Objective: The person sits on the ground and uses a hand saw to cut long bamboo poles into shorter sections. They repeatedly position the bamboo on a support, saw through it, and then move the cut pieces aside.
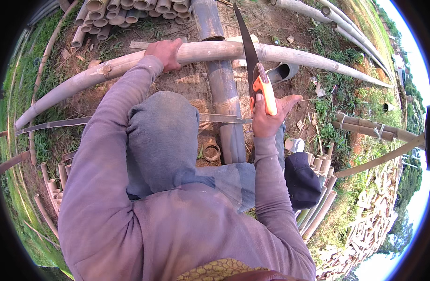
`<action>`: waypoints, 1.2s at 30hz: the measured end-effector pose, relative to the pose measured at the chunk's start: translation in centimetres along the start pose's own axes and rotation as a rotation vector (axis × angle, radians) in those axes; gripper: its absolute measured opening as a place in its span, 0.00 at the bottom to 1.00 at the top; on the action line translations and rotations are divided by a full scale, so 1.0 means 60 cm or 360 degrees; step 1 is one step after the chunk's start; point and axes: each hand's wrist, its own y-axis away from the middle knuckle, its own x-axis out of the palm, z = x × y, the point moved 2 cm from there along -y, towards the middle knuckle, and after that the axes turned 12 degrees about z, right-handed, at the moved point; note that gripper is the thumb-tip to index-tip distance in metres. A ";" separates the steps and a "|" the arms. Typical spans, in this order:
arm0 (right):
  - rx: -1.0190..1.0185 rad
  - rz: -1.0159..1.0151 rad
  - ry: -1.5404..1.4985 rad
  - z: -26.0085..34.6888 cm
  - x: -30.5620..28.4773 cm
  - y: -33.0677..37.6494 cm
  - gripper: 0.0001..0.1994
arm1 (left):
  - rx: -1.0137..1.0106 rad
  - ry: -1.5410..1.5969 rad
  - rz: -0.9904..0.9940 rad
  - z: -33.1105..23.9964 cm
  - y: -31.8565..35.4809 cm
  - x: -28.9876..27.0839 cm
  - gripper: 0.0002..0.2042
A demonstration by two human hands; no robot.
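1. Dirt [266,30] underfoot; bamboo pole [203,51] lies across a thicker pole [223,84] — roundness might invite rolling.
2. Left hand [165,54] curls over it; slackening could free it.
3. Right hand [268,118] grips saw [252,61] — skewed strokes might skip.

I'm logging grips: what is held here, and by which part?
The right hand holds the saw by its orange handle; the left hand clasps the bamboo pole left of the saw.

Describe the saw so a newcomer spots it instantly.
A long pale bamboo pole spans the picture. Below it, the right hand grips the saw, dark blade toward the top edge; the bright orange handle sets it apart from everything nearby.
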 end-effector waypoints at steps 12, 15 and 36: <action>-0.0013 -0.0072 -0.0170 -0.012 0.009 -0.055 0.06 | 0.0034 0.0011 -0.0014 -0.011 -0.014 0.003 0.34; 0.0135 0.0000 -0.0390 0.012 0.021 -0.092 0.06 | -0.0021 0.0025 0.0051 -0.006 -0.011 -0.015 0.34; 0.0160 -0.0011 -0.0165 0.012 -0.040 0.073 0.06 | -0.0020 0.0045 -0.0045 0.007 -0.005 0.005 0.32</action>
